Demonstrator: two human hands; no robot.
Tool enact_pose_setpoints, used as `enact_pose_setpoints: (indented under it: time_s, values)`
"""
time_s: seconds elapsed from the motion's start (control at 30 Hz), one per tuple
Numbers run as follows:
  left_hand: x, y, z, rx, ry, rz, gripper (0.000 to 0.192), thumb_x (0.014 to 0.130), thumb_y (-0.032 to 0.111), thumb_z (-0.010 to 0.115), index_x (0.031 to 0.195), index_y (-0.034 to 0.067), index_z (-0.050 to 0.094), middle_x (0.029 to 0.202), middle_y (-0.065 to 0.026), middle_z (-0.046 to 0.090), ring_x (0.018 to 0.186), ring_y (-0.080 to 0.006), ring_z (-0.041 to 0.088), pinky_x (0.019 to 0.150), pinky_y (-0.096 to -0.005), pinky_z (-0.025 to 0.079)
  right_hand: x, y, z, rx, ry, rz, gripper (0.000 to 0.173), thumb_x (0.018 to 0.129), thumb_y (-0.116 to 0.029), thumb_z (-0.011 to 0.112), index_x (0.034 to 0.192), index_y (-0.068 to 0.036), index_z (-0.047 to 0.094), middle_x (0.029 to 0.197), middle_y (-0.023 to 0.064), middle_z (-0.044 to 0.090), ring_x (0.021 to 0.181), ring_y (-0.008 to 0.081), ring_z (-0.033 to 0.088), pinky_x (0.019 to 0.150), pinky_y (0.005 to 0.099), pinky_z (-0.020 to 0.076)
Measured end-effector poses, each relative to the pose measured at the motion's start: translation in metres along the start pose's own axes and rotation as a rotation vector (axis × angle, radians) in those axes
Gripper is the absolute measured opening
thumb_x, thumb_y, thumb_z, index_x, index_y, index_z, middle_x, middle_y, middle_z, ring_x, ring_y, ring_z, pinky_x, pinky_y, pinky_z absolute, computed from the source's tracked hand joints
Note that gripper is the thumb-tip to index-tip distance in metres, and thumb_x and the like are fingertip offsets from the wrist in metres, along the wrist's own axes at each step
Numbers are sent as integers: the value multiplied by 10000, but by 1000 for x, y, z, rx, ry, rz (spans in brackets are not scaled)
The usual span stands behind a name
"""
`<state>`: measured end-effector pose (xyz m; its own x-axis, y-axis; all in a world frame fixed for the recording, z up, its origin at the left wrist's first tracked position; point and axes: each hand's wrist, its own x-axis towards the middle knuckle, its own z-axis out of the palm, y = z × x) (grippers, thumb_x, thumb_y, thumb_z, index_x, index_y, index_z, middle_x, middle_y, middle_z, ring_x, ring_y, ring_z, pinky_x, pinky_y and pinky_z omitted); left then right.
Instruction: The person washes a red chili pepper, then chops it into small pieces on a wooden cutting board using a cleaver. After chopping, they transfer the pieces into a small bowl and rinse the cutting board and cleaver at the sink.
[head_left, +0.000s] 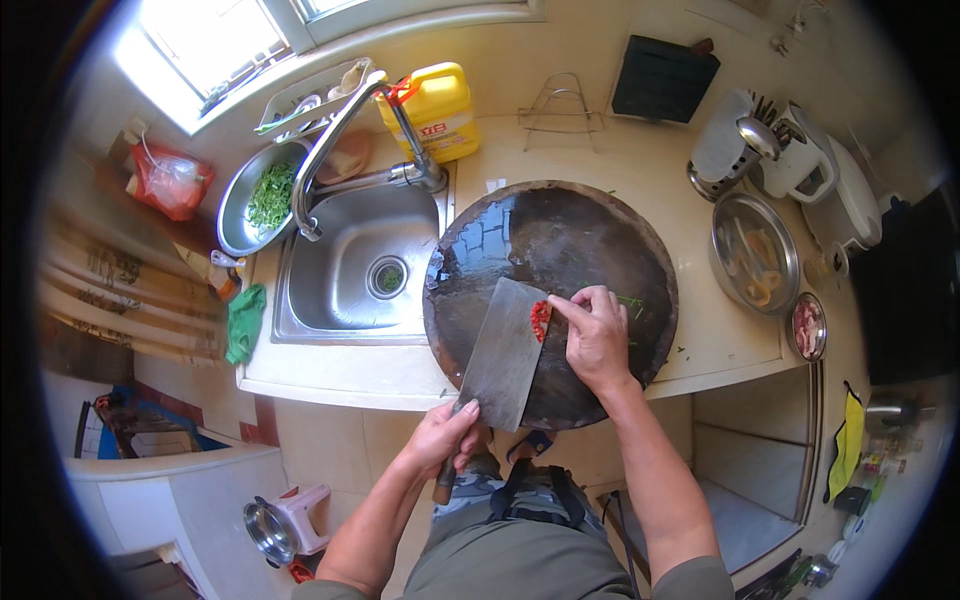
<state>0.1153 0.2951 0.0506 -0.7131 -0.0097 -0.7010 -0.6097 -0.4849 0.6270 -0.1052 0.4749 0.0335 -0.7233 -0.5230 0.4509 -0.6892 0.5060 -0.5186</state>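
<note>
My left hand (444, 439) grips the handle (444, 480) of a Chinese cleaver. The broad steel blade (504, 367) lies flat over a large round chopping board (600, 240), dark and wet in places. Finely chopped red chilli (539, 321) sits in a small heap on the blade, close to its right edge. My right hand (598, 337) is over the board, its index fingertip at that edge beside the chilli. Its fingers are partly bent and apart, and I see nothing held in them. A few green scraps (632, 303) lie on the board behind this hand.
Left of the board is a steel sink (337, 255) with a faucet (306, 195); a bowl of chopped greens (271, 196) stands beyond. A yellow jug (442, 120) and wire rack (561, 112) line the wall. At right are a steel basin (754, 251) and a bowl of sliced meat (808, 328).
</note>
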Motion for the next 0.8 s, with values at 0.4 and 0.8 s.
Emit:
enact_pose_setpoints:
  time_s: [0.4,0.8]
  values:
    - [7,55,37,230,-172,-59,294,1057,341,612,885,144,477,581,-41,473,393,-171,458,347,-318,403,-116,6,-107,690,657,784,247,1052,-89,625,1268,-11,717,1130,70,726,945,117,680,821,267,586]
    - [-10,-50,276,607,-1001,-374,265,1086,307,574,934,100,506,574,-86,517,386,-194,505,359,-352,465,-419,-133,-261,228,1557,877,219,1061,-169,644,1208,-38,739,1139,73,730,953,119,682,832,292,618]
